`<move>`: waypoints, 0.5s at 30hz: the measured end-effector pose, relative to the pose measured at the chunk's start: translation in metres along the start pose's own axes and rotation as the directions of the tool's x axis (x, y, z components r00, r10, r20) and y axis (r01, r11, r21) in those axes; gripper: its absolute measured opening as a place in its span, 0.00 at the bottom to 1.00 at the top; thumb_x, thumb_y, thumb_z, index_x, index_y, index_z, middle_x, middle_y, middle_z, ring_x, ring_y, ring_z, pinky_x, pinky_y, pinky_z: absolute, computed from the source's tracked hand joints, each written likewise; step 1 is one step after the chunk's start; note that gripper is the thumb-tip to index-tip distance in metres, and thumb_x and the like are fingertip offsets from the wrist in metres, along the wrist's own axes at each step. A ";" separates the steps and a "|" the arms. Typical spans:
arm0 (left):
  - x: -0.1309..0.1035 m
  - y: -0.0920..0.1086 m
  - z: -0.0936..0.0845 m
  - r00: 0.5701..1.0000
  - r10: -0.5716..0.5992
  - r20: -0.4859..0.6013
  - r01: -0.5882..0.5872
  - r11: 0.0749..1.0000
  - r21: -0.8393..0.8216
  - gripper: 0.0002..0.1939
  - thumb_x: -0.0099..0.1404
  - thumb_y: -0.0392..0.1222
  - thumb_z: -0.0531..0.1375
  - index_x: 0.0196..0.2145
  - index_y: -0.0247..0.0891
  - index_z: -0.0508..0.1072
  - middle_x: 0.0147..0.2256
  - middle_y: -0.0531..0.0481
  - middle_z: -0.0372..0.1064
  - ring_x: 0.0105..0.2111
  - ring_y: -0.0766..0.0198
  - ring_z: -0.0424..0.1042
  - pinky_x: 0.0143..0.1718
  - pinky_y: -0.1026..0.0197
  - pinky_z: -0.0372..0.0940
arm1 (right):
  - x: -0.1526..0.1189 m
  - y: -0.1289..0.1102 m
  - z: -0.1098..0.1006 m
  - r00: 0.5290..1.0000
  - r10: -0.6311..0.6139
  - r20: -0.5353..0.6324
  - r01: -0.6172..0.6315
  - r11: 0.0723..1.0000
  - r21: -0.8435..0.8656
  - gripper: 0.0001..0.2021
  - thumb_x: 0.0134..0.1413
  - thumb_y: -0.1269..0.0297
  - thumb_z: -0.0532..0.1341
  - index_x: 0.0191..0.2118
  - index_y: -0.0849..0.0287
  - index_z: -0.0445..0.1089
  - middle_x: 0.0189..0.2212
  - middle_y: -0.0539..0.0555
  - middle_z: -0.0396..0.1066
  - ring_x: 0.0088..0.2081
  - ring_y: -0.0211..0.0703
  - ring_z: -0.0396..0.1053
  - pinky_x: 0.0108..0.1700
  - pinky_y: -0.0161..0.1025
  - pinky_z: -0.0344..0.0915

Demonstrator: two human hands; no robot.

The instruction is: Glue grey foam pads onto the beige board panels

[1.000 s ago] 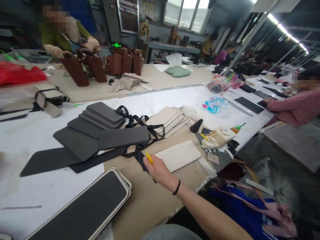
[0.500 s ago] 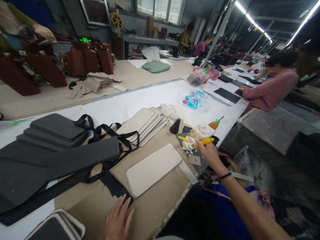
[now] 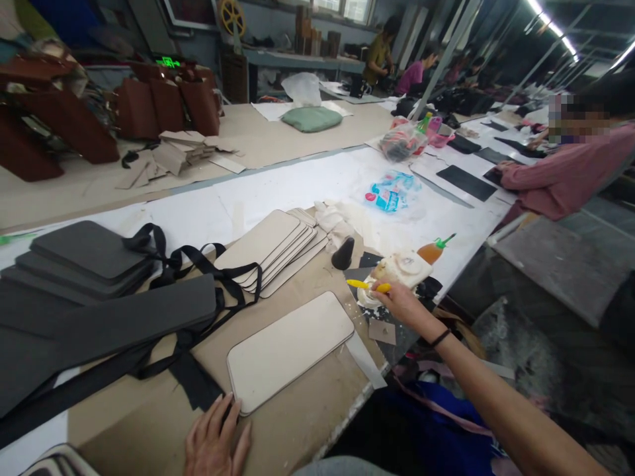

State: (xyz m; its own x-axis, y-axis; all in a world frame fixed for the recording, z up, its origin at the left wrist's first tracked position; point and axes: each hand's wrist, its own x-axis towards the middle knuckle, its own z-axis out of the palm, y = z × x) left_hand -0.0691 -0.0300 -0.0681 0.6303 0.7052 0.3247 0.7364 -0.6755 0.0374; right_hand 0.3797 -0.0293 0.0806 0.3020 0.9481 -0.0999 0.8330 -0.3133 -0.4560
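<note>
The right hand (image 3: 401, 304) has its grip closed around the yellow tool (image 3: 358, 284), over the white paste (image 3: 368, 297) at the right of the counter (image 3: 292, 423); the left hand (image 3: 213, 437) lies palm down at the near side, its grip wide and holding nothing, fingertips by the near left corner of the cream panel (image 3: 292, 350) and the end of the black strap (image 3: 196, 380).

The panel lies flat between the hands; a pale strip (image 3: 366, 362) is beside its right end, and a small card (image 3: 381, 332) sits near the paste; beyond the paste are a stained container (image 3: 404, 266) and an amber bottle (image 3: 430, 252), with a black cone (image 3: 342, 253) to their left.

Left of the cone, cream panels (image 3: 268, 244) are fanned out; dark panels (image 3: 89, 254) are piled at the far left of the strap; a clear bag (image 3: 393, 193) with blue print lies farther off; at the far right is a person in pink (image 3: 570, 173).
</note>
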 end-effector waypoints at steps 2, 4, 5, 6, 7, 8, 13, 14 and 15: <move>0.001 0.000 0.000 1.000 0.003 0.009 -0.004 1.000 0.017 0.18 0.56 0.46 0.54 0.45 0.42 0.67 0.45 0.44 0.68 0.47 0.55 0.65 0.48 0.52 0.56 | -0.002 0.001 -0.002 0.998 -0.060 0.030 0.061 0.998 -0.029 0.10 0.54 0.62 0.51 0.34 0.60 0.67 0.29 0.53 0.69 0.33 0.42 0.65 0.37 0.37 0.59; 0.002 0.000 0.000 1.000 0.008 0.015 -0.009 1.000 0.029 0.19 0.56 0.47 0.54 0.45 0.42 0.67 0.45 0.43 0.69 0.46 0.54 0.65 0.47 0.52 0.56 | -0.006 0.000 -0.004 0.987 -0.146 0.072 0.153 0.984 -0.095 0.09 0.54 0.67 0.51 0.35 0.60 0.68 0.32 0.54 0.69 0.36 0.43 0.64 0.40 0.38 0.59; 0.002 0.001 -0.001 1.000 0.009 0.020 -0.009 0.999 0.033 0.19 0.56 0.47 0.54 0.45 0.41 0.67 0.45 0.43 0.69 0.46 0.54 0.65 0.47 0.52 0.56 | -0.009 -0.002 -0.004 0.978 -0.181 0.103 0.194 0.971 -0.140 0.09 0.53 0.70 0.51 0.35 0.59 0.68 0.32 0.54 0.69 0.37 0.43 0.64 0.40 0.38 0.59; 0.001 0.001 -0.001 1.000 0.006 0.026 -0.007 0.999 0.036 0.19 0.56 0.47 0.54 0.45 0.41 0.67 0.45 0.42 0.69 0.47 0.54 0.65 0.47 0.51 0.56 | -0.012 -0.004 -0.005 0.969 -0.205 0.136 0.228 0.956 -0.183 0.11 0.51 0.73 0.50 0.35 0.59 0.68 0.33 0.55 0.69 0.38 0.43 0.63 0.40 0.38 0.59; 0.001 0.001 -0.001 0.999 -0.001 0.034 0.000 0.999 0.038 0.19 0.56 0.47 0.53 0.45 0.40 0.67 0.45 0.42 0.69 0.47 0.53 0.65 0.48 0.51 0.56 | -0.015 -0.007 -0.005 0.962 -0.217 0.165 0.250 0.944 -0.217 0.12 0.49 0.76 0.50 0.35 0.59 0.68 0.32 0.55 0.69 0.38 0.43 0.63 0.40 0.38 0.59; 0.000 0.002 -0.001 0.999 -0.015 0.044 0.013 0.999 0.040 0.19 0.56 0.47 0.53 0.45 0.40 0.67 0.45 0.42 0.68 0.47 0.53 0.65 0.48 0.51 0.56 | -0.018 -0.010 -0.005 0.957 -0.223 0.184 0.264 0.934 -0.241 0.14 0.48 0.78 0.49 0.35 0.59 0.69 0.32 0.55 0.68 0.38 0.43 0.63 0.40 0.37 0.59; -0.004 -0.001 0.001 0.993 -0.049 0.106 0.047 0.999 0.025 0.19 0.57 0.48 0.52 0.45 0.43 0.67 0.46 0.44 0.68 0.48 0.54 0.64 0.49 0.51 0.55 | -0.036 -0.019 -0.011 0.966 -0.211 0.151 0.242 0.943 -0.229 0.15 0.49 0.79 0.50 0.36 0.58 0.69 0.33 0.55 0.68 0.39 0.44 0.63 0.41 0.38 0.61; -0.002 -0.002 0.003 0.994 -0.037 0.099 0.035 0.999 0.015 0.19 0.57 0.49 0.53 0.45 0.42 0.67 0.46 0.44 0.68 0.48 0.54 0.64 0.49 0.51 0.55 | -0.040 -0.018 -0.013 0.971 -0.199 0.133 0.224 0.952 -0.210 0.14 0.49 0.78 0.50 0.37 0.58 0.69 0.33 0.55 0.69 0.39 0.44 0.64 0.41 0.38 0.62; 0.000 -0.003 0.004 0.997 -0.023 0.077 0.023 1.000 0.007 0.19 0.56 0.48 0.53 0.45 0.42 0.68 0.46 0.43 0.68 0.47 0.54 0.64 0.49 0.51 0.56 | -0.044 -0.018 -0.016 0.976 -0.187 0.111 0.205 0.961 -0.188 0.13 0.50 0.77 0.51 0.37 0.57 0.69 0.34 0.55 0.69 0.39 0.44 0.64 0.41 0.39 0.62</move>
State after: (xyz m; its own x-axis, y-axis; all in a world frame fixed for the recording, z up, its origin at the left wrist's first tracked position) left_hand -0.0703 -0.0267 -0.0724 0.6301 0.7352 0.2499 0.7522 -0.6578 0.0384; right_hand 0.3588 -0.0662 0.1069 0.0880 0.9900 -0.1104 0.9492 -0.1169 -0.2920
